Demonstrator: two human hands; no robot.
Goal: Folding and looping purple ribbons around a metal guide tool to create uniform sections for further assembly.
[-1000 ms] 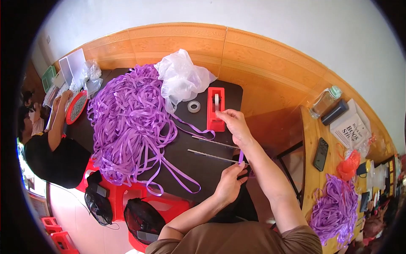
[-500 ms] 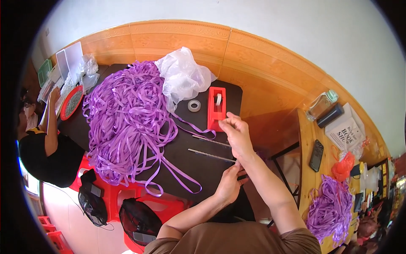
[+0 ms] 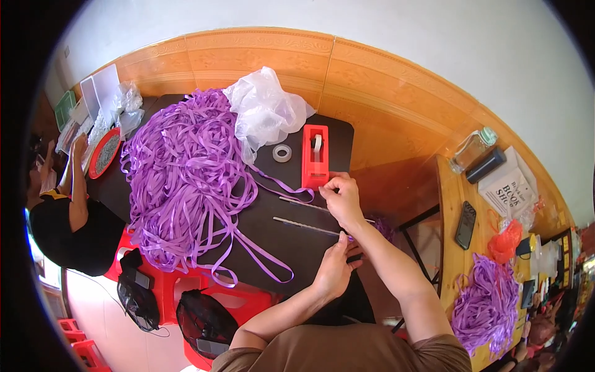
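- Purple ribbon, loose heap (image 3: pixel 186 155): on the black table (image 3: pixel 297 251), left of both hands; likely light, limp and slippery, prone to tangle; best taken by a free end or loop.
- Short purple ribbon piece (image 3: pixel 350 238): mostly hidden, just beside the left thumb tip; likely soft, best pinched flat.
- Left hand (image 3: pixel 334 273): beside the nearer thin rod (image 3: pixel 304 225); thumb near the ribbon piece, whether clamped cannot be told.
- Right hand (image 3: pixel 344 201): thumb and forefinger at the near end of the red tape dispenser (image 3: pixel 315 167); whether they pinch tape cannot be told.
- Dispenser: probably stiff and steady; its tape thin, sticky, best held by the edge.
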